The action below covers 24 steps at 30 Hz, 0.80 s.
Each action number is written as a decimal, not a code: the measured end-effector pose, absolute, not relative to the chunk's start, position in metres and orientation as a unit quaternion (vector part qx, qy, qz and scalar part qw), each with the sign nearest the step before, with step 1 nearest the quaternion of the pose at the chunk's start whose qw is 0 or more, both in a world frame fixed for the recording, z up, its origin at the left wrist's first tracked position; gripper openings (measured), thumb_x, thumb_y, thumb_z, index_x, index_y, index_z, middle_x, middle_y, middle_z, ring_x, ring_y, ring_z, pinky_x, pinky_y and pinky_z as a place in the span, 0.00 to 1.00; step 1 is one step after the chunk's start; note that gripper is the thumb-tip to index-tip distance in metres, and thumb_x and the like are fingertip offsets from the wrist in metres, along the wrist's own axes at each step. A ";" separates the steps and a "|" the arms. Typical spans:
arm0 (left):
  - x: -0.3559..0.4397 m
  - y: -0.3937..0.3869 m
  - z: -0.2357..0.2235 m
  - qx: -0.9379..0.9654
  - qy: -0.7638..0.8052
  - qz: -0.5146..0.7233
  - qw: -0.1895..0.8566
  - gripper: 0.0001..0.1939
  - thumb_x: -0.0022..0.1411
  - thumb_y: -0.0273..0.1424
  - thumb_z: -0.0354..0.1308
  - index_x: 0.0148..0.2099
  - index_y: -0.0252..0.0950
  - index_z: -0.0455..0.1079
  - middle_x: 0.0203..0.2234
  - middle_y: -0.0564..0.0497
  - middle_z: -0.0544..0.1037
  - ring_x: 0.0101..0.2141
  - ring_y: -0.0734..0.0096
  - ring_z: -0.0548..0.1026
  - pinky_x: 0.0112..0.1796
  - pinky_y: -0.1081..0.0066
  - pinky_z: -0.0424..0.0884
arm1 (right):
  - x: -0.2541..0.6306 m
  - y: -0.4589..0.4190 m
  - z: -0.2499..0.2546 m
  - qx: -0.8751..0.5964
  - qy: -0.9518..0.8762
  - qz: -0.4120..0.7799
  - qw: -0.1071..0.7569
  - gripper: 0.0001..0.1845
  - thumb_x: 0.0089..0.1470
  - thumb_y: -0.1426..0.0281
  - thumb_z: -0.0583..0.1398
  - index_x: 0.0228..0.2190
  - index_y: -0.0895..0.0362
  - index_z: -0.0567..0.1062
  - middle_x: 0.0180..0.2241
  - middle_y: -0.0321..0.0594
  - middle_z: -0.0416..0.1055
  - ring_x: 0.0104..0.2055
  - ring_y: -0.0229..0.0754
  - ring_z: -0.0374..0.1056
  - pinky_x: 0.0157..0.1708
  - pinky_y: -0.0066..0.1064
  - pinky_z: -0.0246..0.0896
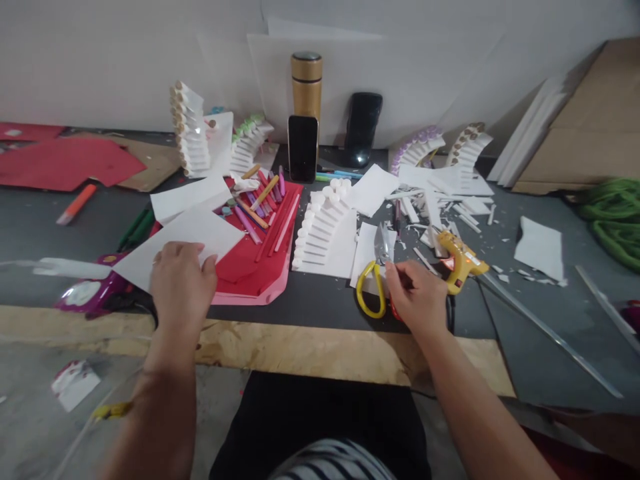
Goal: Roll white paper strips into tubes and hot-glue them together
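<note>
My left hand [183, 280] is closed on a blank white sheet [193, 230], its fingers bent over the near part and its thumb apart on the right. The sheet lies at a slant over red paper and beside a purple glue gun [103, 287]. On the right, my right hand [417, 293] is closed at the scissors [371, 290]; the yellow handle loop shows, while the red one is mostly hidden behind my fingers. The blades point away over white scraps. Between my hands stands a fan-shaped white piece [323, 230] with round knobs along its curved edge.
A yellow glue gun [457, 260] lies just right of my right hand, near a long clear stick [550, 340] and scattered white offcuts [467, 207]. Coloured rolled tubes [257, 200] cover the red paper. A phone [303, 150] and a gold flask [307, 87] stand behind.
</note>
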<state>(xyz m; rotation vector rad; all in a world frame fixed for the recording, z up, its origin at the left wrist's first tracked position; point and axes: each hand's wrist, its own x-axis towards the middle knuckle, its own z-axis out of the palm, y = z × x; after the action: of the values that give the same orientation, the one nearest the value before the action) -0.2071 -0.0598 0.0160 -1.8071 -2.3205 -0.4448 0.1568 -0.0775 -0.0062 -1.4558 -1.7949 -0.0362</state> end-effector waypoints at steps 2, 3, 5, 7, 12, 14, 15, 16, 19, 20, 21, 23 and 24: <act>-0.208 -0.055 0.017 -0.603 -0.784 -0.114 0.095 0.14 0.66 0.34 0.49 0.45 0.32 0.73 0.46 0.36 0.75 0.48 0.48 0.73 0.53 0.55 0.68 | 0.158 -0.077 -0.009 -0.564 -0.718 -0.018 0.408 0.16 0.63 0.68 0.59 0.23 0.56 0.68 0.19 0.31 0.62 0.21 0.34 0.59 0.25 0.28 0.54; -0.208 -0.053 0.018 -0.605 -0.784 -0.098 0.097 0.15 0.66 0.33 0.49 0.44 0.31 0.74 0.46 0.36 0.75 0.47 0.49 0.73 0.52 0.56 0.68 | 0.158 -0.076 -0.010 -0.560 -0.719 -0.022 0.411 0.16 0.63 0.68 0.59 0.23 0.56 0.68 0.19 0.31 0.62 0.21 0.34 0.59 0.25 0.27 0.53; -0.208 -0.050 0.021 -0.609 -0.783 -0.085 0.094 0.16 0.67 0.33 0.48 0.44 0.29 0.74 0.45 0.36 0.75 0.46 0.49 0.73 0.52 0.57 0.68 | 0.158 -0.076 -0.010 -0.558 -0.719 -0.025 0.414 0.15 0.63 0.68 0.59 0.23 0.56 0.68 0.20 0.31 0.62 0.21 0.34 0.59 0.25 0.27 0.53; -0.207 -0.044 0.026 -0.618 -0.776 -0.095 0.082 0.17 0.68 0.34 0.48 0.46 0.29 0.74 0.44 0.36 0.76 0.45 0.51 0.73 0.51 0.58 0.68 | 0.157 -0.076 -0.010 -0.556 -0.718 -0.024 0.417 0.15 0.63 0.69 0.59 0.23 0.56 0.68 0.20 0.31 0.62 0.21 0.33 0.59 0.25 0.27 0.53; -0.189 -0.024 0.045 -0.655 -0.727 -0.198 0.051 0.14 0.65 0.32 0.56 0.47 0.29 0.74 0.41 0.41 0.77 0.41 0.58 0.73 0.49 0.60 0.70 | 0.158 -0.077 -0.012 -0.564 -0.713 -0.028 0.415 0.13 0.62 0.70 0.59 0.24 0.56 0.69 0.20 0.32 0.63 0.22 0.35 0.61 0.25 0.28 0.55; -0.168 -0.020 0.048 -0.688 -0.674 -0.267 0.009 0.09 0.63 0.32 0.58 0.43 0.32 0.75 0.38 0.45 0.78 0.38 0.64 0.74 0.47 0.64 0.70 | 0.160 -0.076 -0.013 -0.574 -0.713 -0.026 0.403 0.09 0.61 0.72 0.58 0.27 0.56 0.72 0.23 0.35 0.67 0.24 0.37 0.63 0.27 0.29 0.57; -0.155 -0.021 0.048 -0.695 -0.646 -0.316 0.006 0.07 0.64 0.31 0.58 0.40 0.34 0.74 0.37 0.47 0.78 0.37 0.65 0.74 0.46 0.65 0.71 | 0.161 -0.076 -0.013 -0.574 -0.717 -0.022 0.396 0.07 0.60 0.72 0.58 0.30 0.57 0.73 0.25 0.37 0.69 0.26 0.38 0.65 0.28 0.30 0.59; -0.140 -0.024 0.047 -0.699 -0.619 -0.358 0.020 0.06 0.65 0.31 0.57 0.38 0.35 0.74 0.35 0.48 0.78 0.37 0.66 0.75 0.45 0.66 0.71 | 0.162 -0.075 -0.013 -0.569 -0.725 -0.018 0.388 0.05 0.60 0.73 0.58 0.33 0.57 0.75 0.29 0.40 0.72 0.29 0.40 0.68 0.31 0.31 0.62; -0.092 -0.040 0.036 -0.755 -0.535 -0.379 -0.017 0.08 0.68 0.30 0.54 0.37 0.36 0.73 0.35 0.48 0.79 0.37 0.68 0.76 0.41 0.69 0.71 | 0.161 -0.073 -0.013 -0.559 -0.749 -0.018 0.356 0.08 0.60 0.70 0.59 0.39 0.58 0.77 0.37 0.47 0.75 0.39 0.46 0.72 0.40 0.35 0.67; -0.077 -0.045 0.031 -0.778 -0.520 -0.347 -0.057 0.06 0.68 0.29 0.55 0.39 0.35 0.73 0.36 0.49 0.79 0.35 0.69 0.76 0.40 0.70 0.71 | 0.161 -0.073 -0.013 -0.564 -0.752 -0.024 0.340 0.09 0.61 0.68 0.59 0.40 0.58 0.77 0.38 0.48 0.75 0.40 0.48 0.72 0.40 0.36 0.67; -0.064 -0.050 0.026 -0.793 -0.514 -0.317 -0.081 0.04 0.67 0.28 0.57 0.41 0.35 0.73 0.36 0.49 0.79 0.33 0.69 0.76 0.38 0.70 0.71 | 0.159 -0.073 -0.014 -0.573 -0.752 -0.031 0.324 0.10 0.61 0.67 0.59 0.40 0.59 0.77 0.38 0.49 0.75 0.39 0.48 0.72 0.40 0.36 0.67; -0.043 -0.057 0.018 -0.801 -0.532 -0.252 -0.110 0.06 0.67 0.29 0.58 0.45 0.35 0.73 0.38 0.47 0.79 0.36 0.66 0.78 0.38 0.69 0.71 | 0.157 -0.073 -0.014 -0.597 -0.747 -0.046 0.289 0.12 0.60 0.65 0.60 0.41 0.60 0.76 0.38 0.49 0.74 0.38 0.49 0.72 0.37 0.36 0.67; -0.035 -0.059 0.016 -0.803 -0.539 -0.226 -0.115 0.07 0.67 0.30 0.58 0.46 0.35 0.72 0.39 0.47 0.79 0.38 0.64 0.78 0.38 0.68 0.71 | 0.156 -0.074 -0.014 -0.606 -0.745 -0.054 0.273 0.13 0.60 0.64 0.60 0.41 0.60 0.76 0.39 0.50 0.74 0.38 0.50 0.71 0.37 0.37 0.66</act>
<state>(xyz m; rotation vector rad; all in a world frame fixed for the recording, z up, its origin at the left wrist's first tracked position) -0.0353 -0.0587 0.0161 -2.7256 -1.8316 -0.7690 0.1560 -0.0736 -0.0140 -1.6318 -2.0035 -0.1463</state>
